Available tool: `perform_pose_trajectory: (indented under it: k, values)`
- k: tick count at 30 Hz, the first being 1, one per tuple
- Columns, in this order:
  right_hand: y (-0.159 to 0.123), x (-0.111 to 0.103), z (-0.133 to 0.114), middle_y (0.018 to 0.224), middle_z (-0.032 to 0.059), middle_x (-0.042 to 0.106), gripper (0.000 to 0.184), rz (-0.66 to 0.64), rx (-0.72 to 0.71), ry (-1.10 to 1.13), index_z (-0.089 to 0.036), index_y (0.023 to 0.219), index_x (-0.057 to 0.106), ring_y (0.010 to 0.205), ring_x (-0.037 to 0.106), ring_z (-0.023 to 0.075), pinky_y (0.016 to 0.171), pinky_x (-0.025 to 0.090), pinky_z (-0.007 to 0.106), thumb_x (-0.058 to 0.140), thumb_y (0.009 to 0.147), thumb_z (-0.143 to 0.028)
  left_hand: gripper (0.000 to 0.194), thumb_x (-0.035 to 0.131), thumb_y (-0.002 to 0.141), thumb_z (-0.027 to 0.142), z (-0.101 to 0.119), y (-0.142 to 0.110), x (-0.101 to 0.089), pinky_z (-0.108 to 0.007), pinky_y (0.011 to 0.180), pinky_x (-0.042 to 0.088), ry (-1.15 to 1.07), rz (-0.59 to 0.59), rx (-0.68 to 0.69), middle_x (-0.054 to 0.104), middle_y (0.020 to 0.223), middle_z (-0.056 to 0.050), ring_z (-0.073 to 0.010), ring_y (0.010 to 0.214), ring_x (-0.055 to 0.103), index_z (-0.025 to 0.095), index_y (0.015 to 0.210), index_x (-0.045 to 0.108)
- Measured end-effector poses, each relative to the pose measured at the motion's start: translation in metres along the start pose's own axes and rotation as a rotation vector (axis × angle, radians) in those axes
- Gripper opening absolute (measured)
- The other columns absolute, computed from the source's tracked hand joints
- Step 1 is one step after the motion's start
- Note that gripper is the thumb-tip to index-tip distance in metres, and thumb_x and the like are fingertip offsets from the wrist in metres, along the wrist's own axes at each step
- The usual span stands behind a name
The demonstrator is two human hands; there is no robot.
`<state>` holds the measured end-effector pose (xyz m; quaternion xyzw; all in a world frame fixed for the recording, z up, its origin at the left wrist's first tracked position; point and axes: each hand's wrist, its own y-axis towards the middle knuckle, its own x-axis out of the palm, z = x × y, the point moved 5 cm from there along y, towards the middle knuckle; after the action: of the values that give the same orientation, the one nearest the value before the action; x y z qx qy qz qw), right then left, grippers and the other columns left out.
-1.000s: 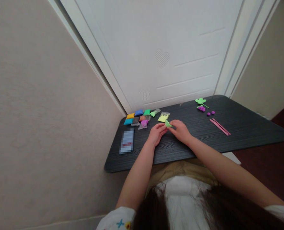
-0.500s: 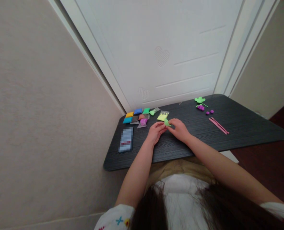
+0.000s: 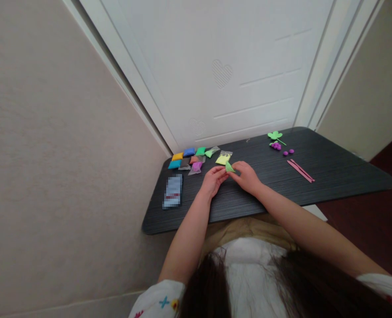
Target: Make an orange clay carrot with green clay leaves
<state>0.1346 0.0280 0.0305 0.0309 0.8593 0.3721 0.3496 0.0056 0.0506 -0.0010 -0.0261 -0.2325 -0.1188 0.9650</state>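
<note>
A small light-green piece of modelling clay (image 3: 229, 167), thin and pointed, is pinched between the fingertips of both hands above the dark table. My left hand (image 3: 213, 180) grips it from the left, its fingers bent together. From the right, my right hand (image 3: 247, 177) closes thumb and finger on it. Just behind the fingers lies a clear bag of pale yellow clay (image 3: 223, 157). The fingers cover the lower part of the green piece.
Several bags of coloured clay (image 3: 184, 163) and a phone (image 3: 173, 191) lie left. On the right are a green clay clover shape (image 3: 275, 135), a purple clay cluster (image 3: 276, 145), loose purple balls (image 3: 288, 152) and pink sticks (image 3: 301, 171). A white door (image 3: 249, 53) stands behind the table (image 3: 341, 170).
The whole view has shifted slightly. Both hands keep their pinch on the green clay, which shows almost the same shape and place between them.
</note>
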Motion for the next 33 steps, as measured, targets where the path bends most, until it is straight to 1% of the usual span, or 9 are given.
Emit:
perform_pose_trajectory:
  k: [5,9,14,19,27,33]
  values:
    - [0.0003,-0.0002,-0.0019,0.085,0.0054,0.060,0.012,-0.002,0.006,-0.011,-0.018,0.081,0.056,0.083,0.052,0.0194,0.075,0.039,0.032,0.054,0.075,-0.029,0.019,0.067,0.061,0.017,0.0001,-0.0002,-0.0006,-0.027,0.077,0.044,0.003,0.020,-0.016,0.063,0.075,-0.001,-0.0086,0.069,0.059,0.013,0.077,0.058]
    - [0.0005,0.0007,-0.0019,0.085,0.0062,0.060,0.013,-0.011,-0.001,-0.013,-0.018,0.081,0.057,0.084,0.052,0.0199,0.075,0.040,0.033,0.054,0.075,-0.030,0.017,0.067,0.060,0.015,0.0006,-0.0003,0.0002,-0.026,0.077,0.044,-0.019,0.009,-0.017,0.062,0.072,0.000,-0.0086,0.070,0.059,0.013,0.074,0.057]
    - [0.0010,-0.0007,-0.0023,0.086,0.0065,0.061,0.013,-0.017,0.005,0.021,-0.019,0.082,0.058,0.085,0.052,0.0201,0.075,0.040,0.034,0.052,0.077,-0.029,0.021,0.067,0.060,0.014,0.0007,-0.0007,0.0007,-0.028,0.081,0.043,-0.038,0.016,-0.030,0.063,0.075,-0.001,-0.0094,0.073,0.060,0.013,0.078,0.056]
    - [0.0011,-0.0020,-0.0039,0.085,0.0058,0.061,0.011,-0.007,0.005,0.040,-0.019,0.079,0.058,0.085,0.052,0.0195,0.076,0.040,0.033,0.052,0.077,-0.028,0.023,0.066,0.061,0.013,0.0011,-0.0006,0.0015,-0.028,0.082,0.042,-0.043,-0.002,-0.031,0.063,0.080,-0.002,-0.0097,0.076,0.060,0.014,0.082,0.056]
    - [0.0010,0.0012,-0.0003,0.085,0.0057,0.061,0.013,-0.007,0.012,0.032,-0.019,0.078,0.057,0.083,0.052,0.0195,0.075,0.040,0.033,0.055,0.074,-0.030,0.022,0.066,0.061,0.013,-0.0011,0.0007,0.0003,-0.026,0.080,0.042,-0.033,-0.010,-0.045,0.063,0.079,-0.003,-0.0088,0.074,0.059,0.013,0.082,0.058]
    - [0.0012,0.0000,0.0001,0.085,0.0056,0.061,0.010,0.002,0.022,0.077,-0.019,0.078,0.058,0.083,0.053,0.0194,0.075,0.040,0.033,0.053,0.075,-0.028,0.023,0.066,0.061,0.011,-0.0003,-0.0002,0.0013,-0.026,0.081,0.042,-0.039,0.001,-0.047,0.063,0.080,-0.003,-0.0095,0.075,0.060,0.013,0.082,0.059]
